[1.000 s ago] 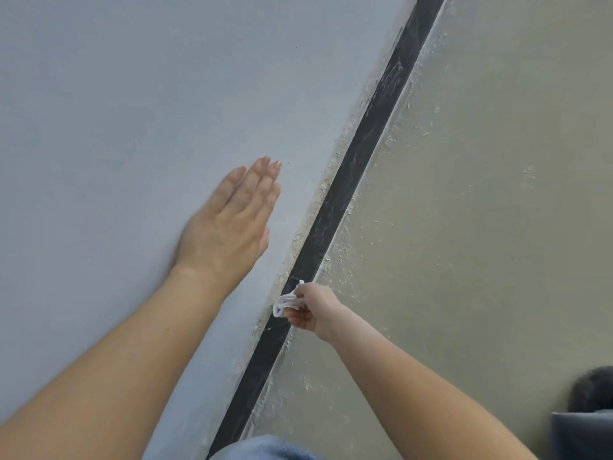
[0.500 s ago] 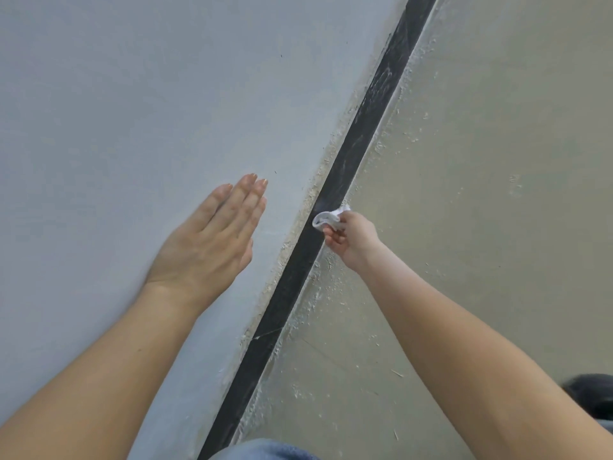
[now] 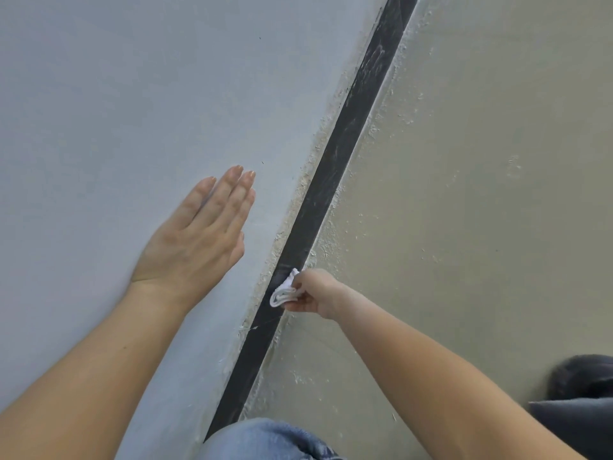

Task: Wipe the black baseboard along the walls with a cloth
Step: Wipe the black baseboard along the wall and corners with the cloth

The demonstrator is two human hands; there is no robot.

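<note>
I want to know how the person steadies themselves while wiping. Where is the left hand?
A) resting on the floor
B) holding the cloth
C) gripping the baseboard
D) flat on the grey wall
D: the left hand lies open and flat on the grey wall, clear of the black baseboard, while the right hand holds the white cloth against it.

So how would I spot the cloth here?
Follow the black baseboard that runs diagonally between the grey wall and the beige floor. Low on it, the right hand pinches a small folded cloth against the strip. Its white folds stand out against the black.
</note>
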